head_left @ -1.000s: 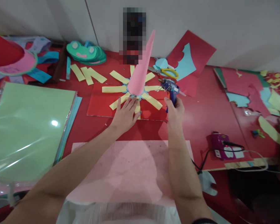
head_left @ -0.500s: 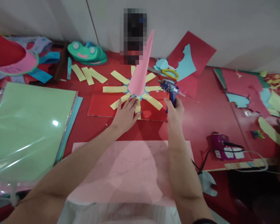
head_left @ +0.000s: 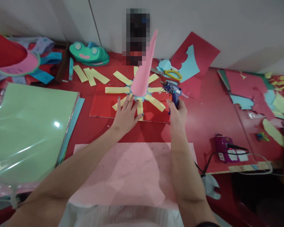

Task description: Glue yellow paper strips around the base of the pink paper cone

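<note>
My left hand lies spread over the lower-left part of a paper craft, its fingers stretched out near the blue centre. The craft has yellow paper strips radiating from a blue scalloped ring. A tall pink paper cone stands on that ring and leans slightly right. Under it is a red board. My right hand is wrapped round the handle of a blue glue gun, whose nozzle points up and left, close to the right-hand strip.
Yellow-handled scissors lie behind the glue gun. Loose yellow strips and green frog cutouts are at back left. Packaged green paper covers the left side. A purple power strip with cables sits at right, below paper scraps.
My left hand has shifted slightly left and its fingers have spread a little more. The right hand still holds the glue gun in the same place.
</note>
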